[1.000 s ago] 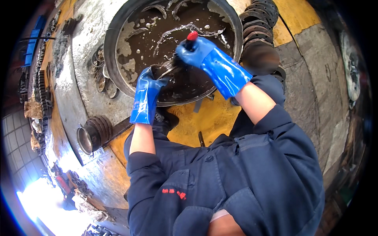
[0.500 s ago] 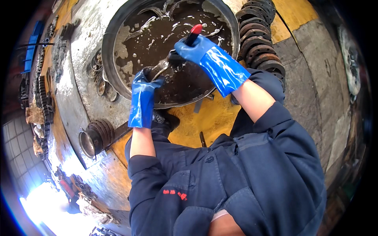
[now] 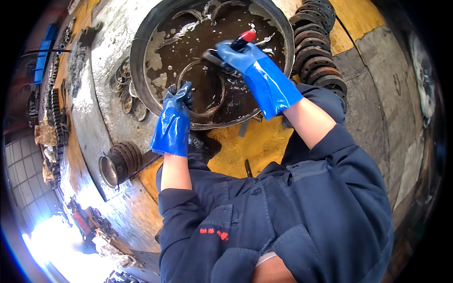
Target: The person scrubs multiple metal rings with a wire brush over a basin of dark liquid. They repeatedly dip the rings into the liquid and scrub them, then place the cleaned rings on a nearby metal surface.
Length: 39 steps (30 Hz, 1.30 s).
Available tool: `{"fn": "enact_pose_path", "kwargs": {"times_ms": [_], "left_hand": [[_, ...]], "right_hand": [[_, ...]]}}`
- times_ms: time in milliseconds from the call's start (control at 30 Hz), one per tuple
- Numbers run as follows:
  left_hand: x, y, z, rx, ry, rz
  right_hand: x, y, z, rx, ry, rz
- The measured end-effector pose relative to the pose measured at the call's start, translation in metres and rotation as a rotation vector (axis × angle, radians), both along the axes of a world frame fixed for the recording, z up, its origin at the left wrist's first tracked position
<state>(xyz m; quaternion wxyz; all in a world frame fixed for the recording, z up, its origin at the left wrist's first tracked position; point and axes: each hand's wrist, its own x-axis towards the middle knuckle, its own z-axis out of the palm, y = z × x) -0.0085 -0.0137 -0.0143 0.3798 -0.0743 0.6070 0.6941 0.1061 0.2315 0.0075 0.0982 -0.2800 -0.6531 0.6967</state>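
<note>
Both my hands wear blue rubber gloves over a wide round basin (image 3: 136,61) of dark, foamy liquid. My left hand (image 3: 172,120) is closed on the near-left edge of a thin metal ring (image 3: 222,98), which is tilted above the liquid. In my right hand (image 3: 252,70) is a brush (image 3: 239,44) with a black, red-tipped handle. Its blurred head is close to the ring's far edge; contact cannot be made out. More curved metal rings (image 3: 188,14) lie partly in the liquid at the basin's far side.
A long row of dark, rusty discs (image 3: 314,54) stands right of the basin. Loose rings (image 3: 126,103) lie on the metal floor plates to its left, with a stack of ring-shaped parts (image 3: 123,160) nearer me. My shoe (image 3: 207,144) is by the near rim.
The ring has turned so its round face shows more openly. My left hand has shifted slightly right and nearer; the brush has moved right, its head now blurred.
</note>
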Motion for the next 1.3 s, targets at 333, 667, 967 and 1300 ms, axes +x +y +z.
{"fn": "enact_pose_path", "kwargs": {"times_ms": [333, 667, 967, 1300], "left_hand": [[0.012, 0.000, 0.005, 0.021, 0.025, -0.063], [0.010, -0.012, 0.043, 0.016, 0.174, 0.060], [0.019, -0.013, 0.051, 0.126, 0.143, 0.021], [0.008, -0.003, 0.039, 0.073, 0.178, 0.038]], "right_hand": [[-0.004, -0.030, 0.022, -0.038, -0.027, 0.053], [0.012, -0.041, -0.007, 0.264, -0.306, 0.115], [-0.009, -0.051, 0.009, 1.444, 0.386, 0.454], [0.005, -0.081, 0.014, 0.447, -0.401, 0.345]]}}
